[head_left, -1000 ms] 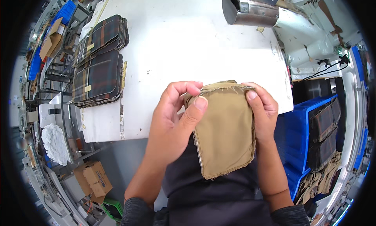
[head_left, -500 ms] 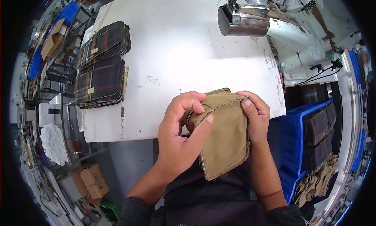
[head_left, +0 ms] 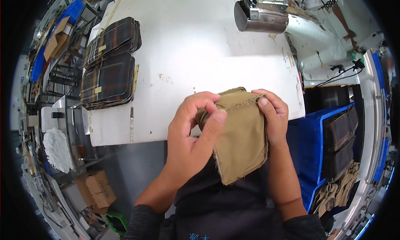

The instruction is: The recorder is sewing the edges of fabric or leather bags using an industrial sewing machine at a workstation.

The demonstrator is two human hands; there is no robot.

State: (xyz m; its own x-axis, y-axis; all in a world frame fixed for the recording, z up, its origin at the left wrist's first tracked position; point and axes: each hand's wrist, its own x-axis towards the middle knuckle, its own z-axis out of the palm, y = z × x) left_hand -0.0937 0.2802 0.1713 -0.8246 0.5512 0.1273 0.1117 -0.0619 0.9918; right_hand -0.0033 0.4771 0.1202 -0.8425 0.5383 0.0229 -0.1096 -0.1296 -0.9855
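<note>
Head view, looking down: two hands, one stack of tan fabric pieces (head_left: 241, 140), and both hands are on it. Left hand (head_left: 189, 136) has its grip closed on the stack's upper left corner, thumb laid across the front and fingers curled over the top edge; right hand (head_left: 273, 115) pinches the upper right edge, fingertips on top. The stack is held up in the air in front of the person's dark apron, just off the near edge of the white tabletop (head_left: 196, 52). Well away up and to the left of the grip there are two piles of plaid fabric pieces (head_left: 110, 59), sitting side by side on the tabletop, touching or nearly so. Straight up past the grip is one sewing machine head (head_left: 262, 17), shiny metal and rounded. To the right of the right hand is one blue bin (head_left: 310, 140) with more plaid and tan pieces in it; can't count those. Compared with a second ago, the stack has tilted so its lower end swings toward the left, and the left thumb has slid further across the front, with the corner now peeled open enough to show the layered edges. Material-wise the tan stuff looks like a coarse woven canvas, rounded-rectangle shape, with frayed threads along the top and side edges. The plaid pieces have the same rounded shape, dark brown check, each pile with a small pale tag on it.
</note>
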